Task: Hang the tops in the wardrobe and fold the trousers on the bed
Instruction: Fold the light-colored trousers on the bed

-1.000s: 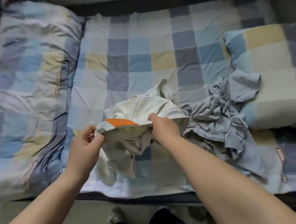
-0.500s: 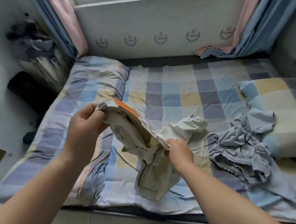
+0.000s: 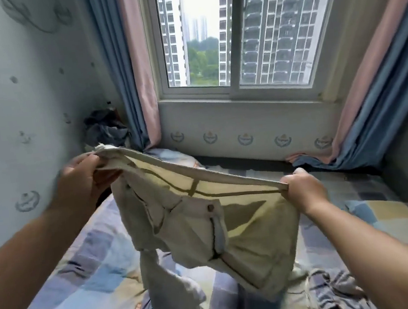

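Both hands, left (image 3: 81, 183) and right (image 3: 303, 189), pinch the trousers (image 3: 205, 229) by the waistband, stretched wide above the bed (image 3: 85, 278).

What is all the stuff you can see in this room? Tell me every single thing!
cream trousers: one, cream, held up by the waistband above the bed
bed: one, blue, grey and yellow checked cover, below the trousers
grey-blue garment: one, crumpled on the bed at lower right
dark clothes pile: one, dark blue-grey, in the left corner by the wall
window: one, white frame, centre, tower blocks and trees outside
curtains: two, pink and blue, either side of the window
wall: pale, with small crest patterns
left hand: fingers grip the waistband's left end
right hand: fingers pinch the waistband's right end
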Tool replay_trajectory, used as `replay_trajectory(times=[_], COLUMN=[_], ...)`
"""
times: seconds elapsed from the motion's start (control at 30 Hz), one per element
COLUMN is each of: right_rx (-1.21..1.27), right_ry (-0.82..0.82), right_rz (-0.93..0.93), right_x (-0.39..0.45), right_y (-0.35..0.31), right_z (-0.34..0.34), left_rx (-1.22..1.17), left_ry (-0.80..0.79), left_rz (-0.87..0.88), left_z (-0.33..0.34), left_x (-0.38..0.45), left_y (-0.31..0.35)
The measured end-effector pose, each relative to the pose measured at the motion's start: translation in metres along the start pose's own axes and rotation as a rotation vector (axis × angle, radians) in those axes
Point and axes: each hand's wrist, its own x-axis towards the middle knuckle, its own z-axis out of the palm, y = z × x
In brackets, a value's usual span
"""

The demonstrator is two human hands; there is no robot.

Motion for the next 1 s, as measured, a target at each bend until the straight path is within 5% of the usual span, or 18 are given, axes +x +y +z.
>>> replay_trajectory(times=[0.23, 0.43, 0.6, 0.7, 0.87, 1.0], right_rx=[-0.089, 1.224, 1.739, 1.647, 1.623, 1.335], right_ry=[-0.092, -0.105, -0.005, 0.0, 0.053, 0.064], right_rz=[-0.045, 0.126, -0.006, -0.031, -0.043, -0.041], right_x=[0.04, 0.054, 0.067, 0.072, 0.09, 0.097], right_y=[-0.028, -0.071, -0.089, -0.071, -0.034, -0.008], right_z=[-0.108, -0.176, -0.242, -0.262, -0.303, -0.311], left_rx=[0.185, 0.217, 0.439, 0.718, 0.822, 0.955], left_ry=[0.084, 0.244, 0.264, 0.181, 0.175, 0.138], left_rz=[0.12, 0.143, 0.231, 0.247, 0.294, 0.255], left_z=[-0.009, -0.007, 0.005, 0.023, 0.075, 0.104], left_x=[0.038, 0.068, 0.07, 0.065, 0.055, 0.039], left_y=[0.064, 0.111, 0.145, 0.162, 0.21, 0.23])
